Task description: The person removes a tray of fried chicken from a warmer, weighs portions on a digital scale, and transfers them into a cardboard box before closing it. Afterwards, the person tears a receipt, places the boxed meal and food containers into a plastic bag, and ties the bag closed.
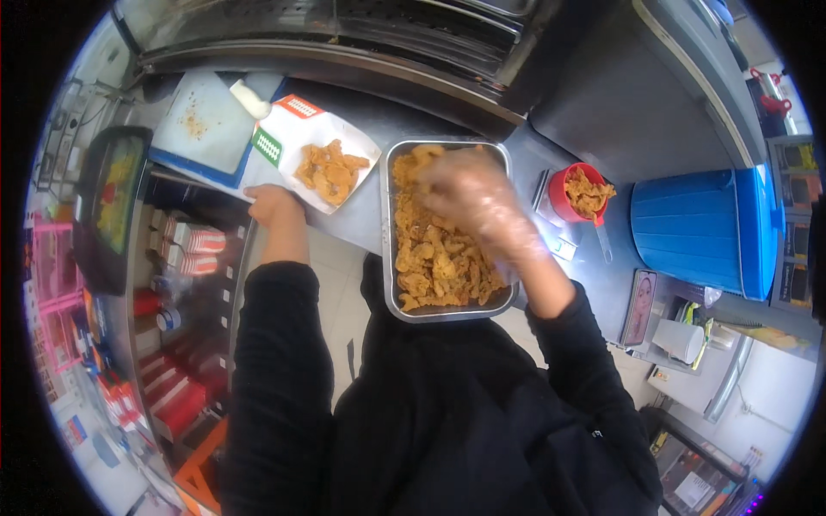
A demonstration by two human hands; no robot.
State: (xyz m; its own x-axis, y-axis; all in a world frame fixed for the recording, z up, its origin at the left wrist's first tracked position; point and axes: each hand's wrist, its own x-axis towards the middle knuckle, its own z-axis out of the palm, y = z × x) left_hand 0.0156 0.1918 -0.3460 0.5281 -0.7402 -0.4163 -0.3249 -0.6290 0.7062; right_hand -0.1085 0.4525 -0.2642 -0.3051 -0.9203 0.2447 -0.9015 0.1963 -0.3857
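Note:
A metal tray (391, 258) full of fried, breaded pieces lies in front of me, its near end over the counter's edge. Over its upper part is my right hand (474, 197), in a clear plastic glove and blurred; whether it grips a piece cannot be told. My left hand (274, 201) is bare and rests at the counter's edge, beside an open paper food box (293, 155) with fried pieces (332, 171) in it. Right of the tray, a red cup (560, 193) heaped with fried pieces stands on or against a small scale (560, 245).
A cutting board (200, 122) lies at the left, with a white handle or bottle (250, 99) beside it. A blue bin (687, 229) and a phone (640, 306) are at the right. Shelves with striped cartons (197, 248) sit below the counter on the left. A metal cabinet (387, 39) borders the back.

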